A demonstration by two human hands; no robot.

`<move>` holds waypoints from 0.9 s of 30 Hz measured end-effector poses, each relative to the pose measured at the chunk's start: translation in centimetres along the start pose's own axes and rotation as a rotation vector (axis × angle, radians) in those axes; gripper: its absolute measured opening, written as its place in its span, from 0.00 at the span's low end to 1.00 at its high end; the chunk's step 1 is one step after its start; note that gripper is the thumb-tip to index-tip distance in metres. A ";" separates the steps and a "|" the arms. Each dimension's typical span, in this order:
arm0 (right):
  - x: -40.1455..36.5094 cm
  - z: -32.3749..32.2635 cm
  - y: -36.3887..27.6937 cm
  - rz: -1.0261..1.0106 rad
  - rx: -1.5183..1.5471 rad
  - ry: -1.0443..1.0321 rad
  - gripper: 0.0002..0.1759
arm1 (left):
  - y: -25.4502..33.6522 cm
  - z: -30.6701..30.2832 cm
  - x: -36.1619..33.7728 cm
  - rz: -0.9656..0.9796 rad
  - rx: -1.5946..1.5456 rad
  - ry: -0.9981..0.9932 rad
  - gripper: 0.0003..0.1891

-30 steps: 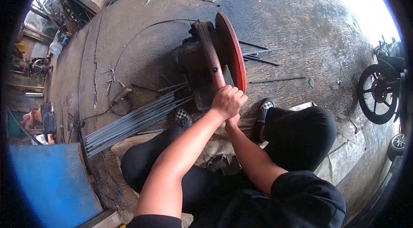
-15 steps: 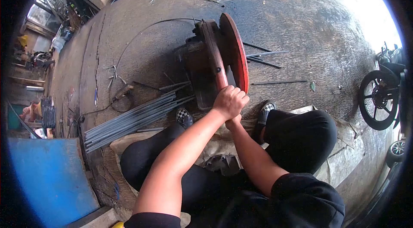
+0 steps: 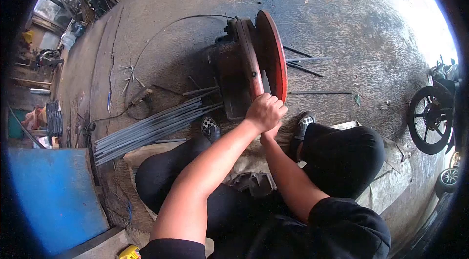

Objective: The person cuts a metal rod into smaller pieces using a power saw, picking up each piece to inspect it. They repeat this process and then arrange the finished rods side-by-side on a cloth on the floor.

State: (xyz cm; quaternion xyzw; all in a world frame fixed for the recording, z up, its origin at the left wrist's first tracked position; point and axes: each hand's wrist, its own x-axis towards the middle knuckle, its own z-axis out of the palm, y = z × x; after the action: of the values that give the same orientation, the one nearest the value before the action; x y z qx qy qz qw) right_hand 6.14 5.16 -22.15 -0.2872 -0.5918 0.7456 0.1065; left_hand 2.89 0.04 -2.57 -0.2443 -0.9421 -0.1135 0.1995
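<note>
A chop saw (image 3: 225, 71) with a dark body and a red-edged round guard (image 3: 282, 71) stands on the floor in front of me. My left hand (image 3: 266, 112) is closed round the lower end of its red handle (image 3: 256, 85). Just below it, my right hand (image 3: 271, 133) is also closed at the handle's end, its fingers partly hidden by the left. A bundle of grey metal rods (image 3: 156, 129) lies left of the saw. Several thinner rods (image 3: 308, 69) stick out past the guard on the right. Between my legs sits a dark metal part (image 3: 254, 183).
A blue panel (image 3: 53, 195) is at the lower left, with a yellow tape measure (image 3: 129, 252) near it. A cable (image 3: 146, 49) curves across the floor behind the saw. A motorcycle wheel (image 3: 431, 119) stands at the right. Sheeting (image 3: 391, 181) lies under my legs.
The view has shifted slightly, so the saw sits a little farther right in it. Both hands keep their hold on the handle. More of the tape measure shows at the lower left.
</note>
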 end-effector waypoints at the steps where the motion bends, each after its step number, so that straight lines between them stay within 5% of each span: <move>1: -0.1 -0.1 -0.2 -0.022 -0.044 -0.016 0.21 | 0.1 0.0 0.0 -0.004 -0.003 0.000 0.04; 4: 0.1 -1.0 0.0 -0.177 -0.537 -0.213 0.21 | 0.1 0.1 -0.1 -0.033 -0.001 -0.077 0.05; 7: 0.2 -1.0 0.6 -0.706 -0.864 -0.267 0.17 | 0.1 0.2 -0.2 -0.041 0.008 -0.094 0.05; 15: 2.2 -0.1 1.5 -0.421 -0.993 -0.591 0.15 | 0.2 0.4 -0.2 -0.003 0.020 -0.024 0.04; 27: 4.9 2.2 2.6 0.201 -0.834 -0.677 0.19 | 0.1 0.4 0.0 -0.018 0.001 -0.005 0.07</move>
State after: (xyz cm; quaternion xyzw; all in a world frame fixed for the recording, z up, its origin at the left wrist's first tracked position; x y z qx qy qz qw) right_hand 1.44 5.04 -25.79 -0.1041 -0.8082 0.5049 -0.2846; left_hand 2.83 0.25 -2.88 -0.2360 -0.9448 -0.1142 0.1964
